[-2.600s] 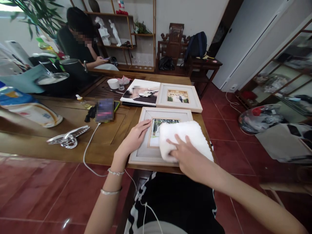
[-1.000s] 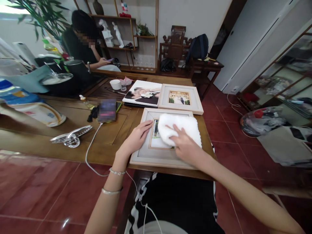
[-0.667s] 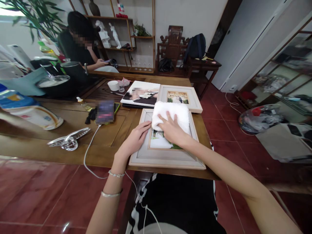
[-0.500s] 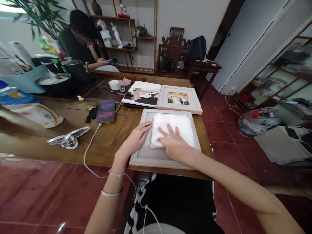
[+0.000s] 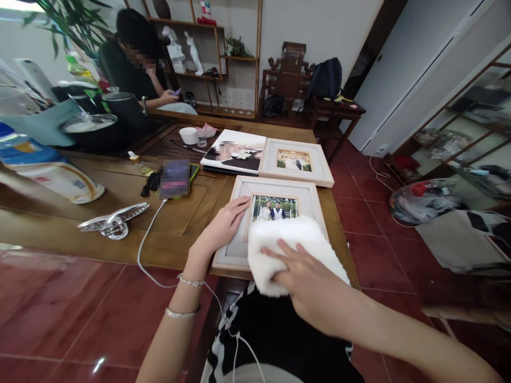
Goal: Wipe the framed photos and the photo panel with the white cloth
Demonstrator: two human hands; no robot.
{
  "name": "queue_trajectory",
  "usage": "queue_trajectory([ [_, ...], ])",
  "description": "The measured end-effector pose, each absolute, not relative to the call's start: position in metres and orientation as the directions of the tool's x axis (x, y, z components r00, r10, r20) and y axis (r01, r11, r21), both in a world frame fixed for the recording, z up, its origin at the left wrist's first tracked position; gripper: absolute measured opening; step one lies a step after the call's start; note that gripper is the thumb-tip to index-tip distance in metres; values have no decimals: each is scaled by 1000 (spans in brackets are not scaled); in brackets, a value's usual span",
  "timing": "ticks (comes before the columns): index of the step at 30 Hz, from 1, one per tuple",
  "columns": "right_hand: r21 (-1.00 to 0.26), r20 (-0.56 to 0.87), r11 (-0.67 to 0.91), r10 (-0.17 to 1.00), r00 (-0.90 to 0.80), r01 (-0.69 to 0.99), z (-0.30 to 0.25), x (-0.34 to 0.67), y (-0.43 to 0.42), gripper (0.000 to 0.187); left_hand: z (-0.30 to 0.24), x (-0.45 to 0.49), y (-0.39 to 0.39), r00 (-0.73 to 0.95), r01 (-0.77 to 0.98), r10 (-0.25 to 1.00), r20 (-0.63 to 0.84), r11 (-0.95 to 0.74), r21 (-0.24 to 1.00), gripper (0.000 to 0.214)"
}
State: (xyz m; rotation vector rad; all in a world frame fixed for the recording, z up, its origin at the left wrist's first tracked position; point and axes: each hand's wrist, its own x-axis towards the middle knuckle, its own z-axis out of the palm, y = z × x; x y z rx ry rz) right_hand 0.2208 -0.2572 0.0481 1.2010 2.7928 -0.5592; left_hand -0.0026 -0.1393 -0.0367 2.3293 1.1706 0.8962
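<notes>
A light wooden picture frame (image 5: 230, 259) lies on the table before me, with a photo (image 5: 274, 205) of two people in its middle. My left hand (image 5: 227, 222) rests flat on the frame's left side, fingers stretched out and close together. My right hand (image 5: 305, 276) holds a fluffy white cloth (image 5: 307, 230) over the frame's near right part. The cloth covers the lower edge of the photo and hangs past the table's front edge. Some right fingertips sink into the pile, and the thumb side is partly hidden.
Behind lie a second frame (image 5: 325, 167) and a photo album (image 5: 249, 139). To the left are a phone (image 5: 174, 178) on a white cable, a silver hair claw (image 5: 115, 221), a detergent bottle (image 5: 51, 173) and a white cup (image 5: 188, 135). A person (image 5: 131, 69) sits across the table.
My right hand has drawn the white cloth toward me and off the middle of the frame, so the photo shows. My left hand stays on the frame's left side.
</notes>
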Motion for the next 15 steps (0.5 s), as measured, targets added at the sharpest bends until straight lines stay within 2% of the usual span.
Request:
queue_trajectory([
  [4, -164, -108, 566, 804, -585, 808, 29, 222, -214, 57, -36, -2, -139, 448, 560, 812, 375, -581, 590, 41],
  [8, -45, -31, 514, 856, -516, 856, 25, 213, -169, 58, -35, -1, -140, 444, 546, 819, 364, -570, 615, 41],
  [12, 78, 42, 480, 874, -484, 874, 22, 194, -139, 53, -32, 0, -142, 418, 533, 836, 355, -543, 649, 44],
  [15, 102, 24, 481, 874, -485, 871, 15, 179, -137, 45, -30, 0, -144, 386, 521, 843, 374, -534, 666, 47],
])
